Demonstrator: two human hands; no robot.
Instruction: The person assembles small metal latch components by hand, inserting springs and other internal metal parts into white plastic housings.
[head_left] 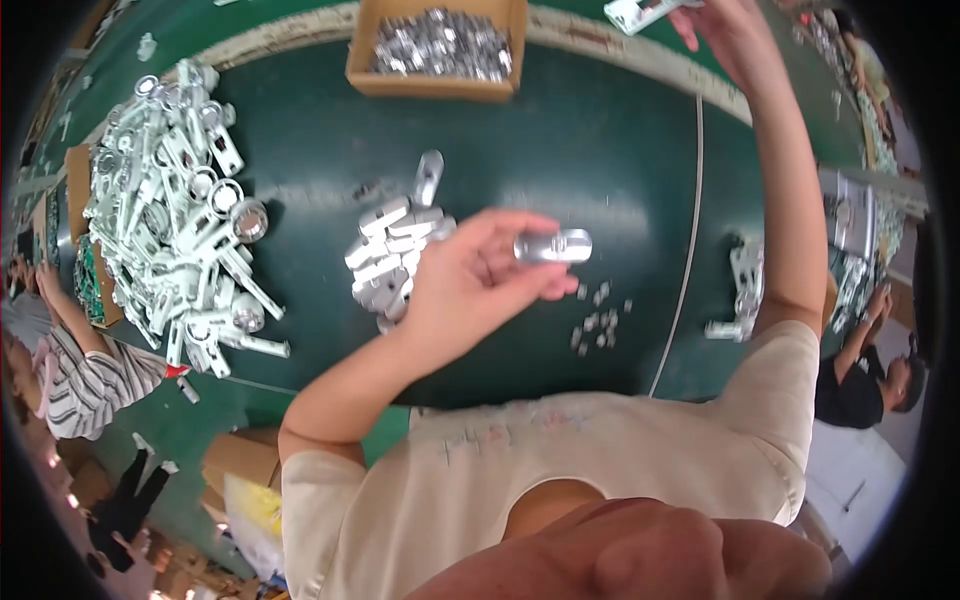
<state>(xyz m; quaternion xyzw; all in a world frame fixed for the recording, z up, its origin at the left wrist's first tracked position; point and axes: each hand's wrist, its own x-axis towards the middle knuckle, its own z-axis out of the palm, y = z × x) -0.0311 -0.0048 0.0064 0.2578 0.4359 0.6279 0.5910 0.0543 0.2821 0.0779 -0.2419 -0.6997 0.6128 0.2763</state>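
Note:
My left hand [460,280] is closed on a shiny silver oblong cover [553,246], held between thumb and fingers above the green table [590,120]. Just left of that hand, partly hidden by it, lies a pile of similar silver covers [378,270], with a single cover [428,178] beyond the pile. Far out at the upper right, my right hand [735,35] grips one end of a white plastic housing [632,14]; the picture's edge cuts off some fingers. Small clear pieces [597,322] lie scattered to the right of the left hand.
White handle-shaped parts with round silver ends [170,210] are heaped at left. A cardboard box [436,88] of small silver parts stands at the far side. More white parts [746,285] lie by my right arm. People work at both sides; cartons [240,462] stand on the floor.

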